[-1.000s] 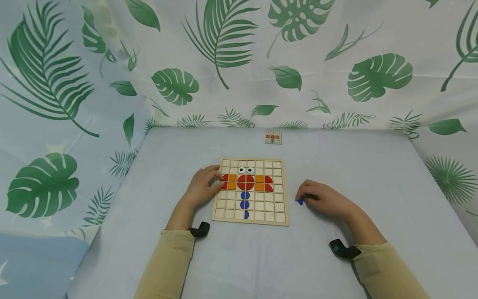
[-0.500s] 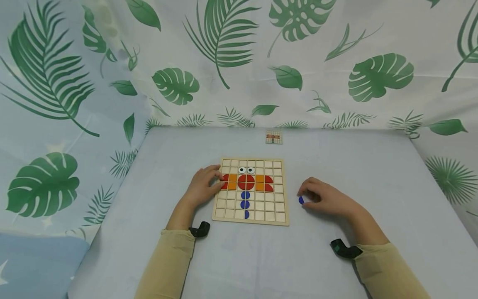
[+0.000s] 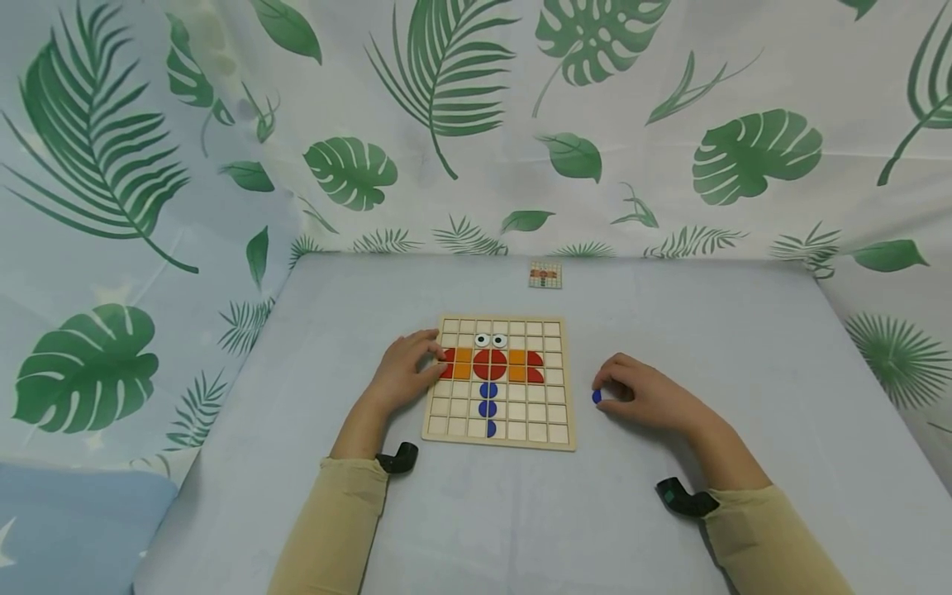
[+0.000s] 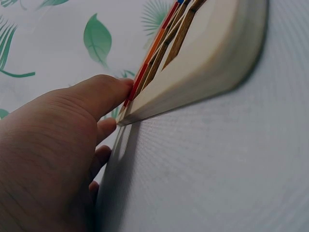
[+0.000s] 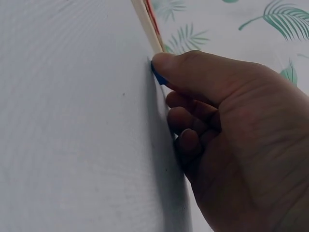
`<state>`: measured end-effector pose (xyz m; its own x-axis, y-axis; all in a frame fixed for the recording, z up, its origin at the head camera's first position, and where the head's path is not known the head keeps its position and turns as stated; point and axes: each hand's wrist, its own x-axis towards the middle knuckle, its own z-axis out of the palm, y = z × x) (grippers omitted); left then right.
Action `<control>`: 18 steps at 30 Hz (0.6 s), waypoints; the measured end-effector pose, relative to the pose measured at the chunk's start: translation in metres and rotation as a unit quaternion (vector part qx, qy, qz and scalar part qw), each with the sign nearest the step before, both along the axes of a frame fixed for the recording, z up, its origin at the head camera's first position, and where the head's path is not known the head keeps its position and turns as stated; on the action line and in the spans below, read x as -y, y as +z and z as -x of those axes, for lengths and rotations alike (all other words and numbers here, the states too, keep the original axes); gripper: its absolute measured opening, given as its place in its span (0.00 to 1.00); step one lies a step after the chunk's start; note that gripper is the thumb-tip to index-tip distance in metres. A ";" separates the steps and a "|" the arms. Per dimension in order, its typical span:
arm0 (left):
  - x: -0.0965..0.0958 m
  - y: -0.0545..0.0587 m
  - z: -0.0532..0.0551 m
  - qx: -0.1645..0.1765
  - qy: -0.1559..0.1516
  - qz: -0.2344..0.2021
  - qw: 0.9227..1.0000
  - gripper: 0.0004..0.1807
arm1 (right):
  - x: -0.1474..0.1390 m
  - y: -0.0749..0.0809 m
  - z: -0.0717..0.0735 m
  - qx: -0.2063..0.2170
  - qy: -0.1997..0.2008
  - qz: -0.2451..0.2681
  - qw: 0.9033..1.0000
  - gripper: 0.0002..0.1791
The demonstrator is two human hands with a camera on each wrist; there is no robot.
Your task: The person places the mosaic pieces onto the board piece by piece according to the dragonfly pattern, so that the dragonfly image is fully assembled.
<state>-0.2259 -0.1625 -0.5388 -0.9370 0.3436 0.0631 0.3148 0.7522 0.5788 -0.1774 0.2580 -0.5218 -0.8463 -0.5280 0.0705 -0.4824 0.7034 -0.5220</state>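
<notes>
A wooden grid board (image 3: 535, 413) lies on the table, bearing red, orange and blue flat pieces and two round eye pieces (image 3: 491, 340). My left hand (image 3: 402, 372) rests at the board's left edge. Its thumb touches a red piece (image 4: 139, 83) there, while the other fingers lie loosely along the side in the left wrist view. Right of the board, my right hand (image 3: 647, 395) pinches a small blue piece (image 3: 597, 397) between thumb and forefinger, close above the tabletop. Only a corner of that blue piece (image 5: 158, 75) shows in the right wrist view.
A small pattern card (image 3: 545, 274) with a matching picture lies behind the board. Leaf-print cloth (image 3: 476, 165) hangs at the back and sides. White cloth covers the table (image 3: 476, 521). A blue cushion-like thing (image 3: 74, 521) sits at the lower left.
My right hand has shifted its fingers slightly and turned the blue piece between them, ending in a pinch. My left hand and the board have stayed in place.
</notes>
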 end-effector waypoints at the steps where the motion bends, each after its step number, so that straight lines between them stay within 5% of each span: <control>1: 0.000 0.000 0.000 -0.001 0.000 0.000 1.000 0.06 | 0.000 0.000 0.000 -0.001 0.001 0.002 1.000 0.12; 8: -0.001 -0.003 -0.001 -0.005 -0.001 0.002 1.000 0.06 | 0.002 0.002 -0.003 -0.011 -0.004 -0.001 1.000 0.11; 18: 0.000 0.000 0.000 0.003 -0.001 0.001 1.000 0.06 | 0.042 0.029 -0.001 0.007 0.021 0.021 1.000 0.12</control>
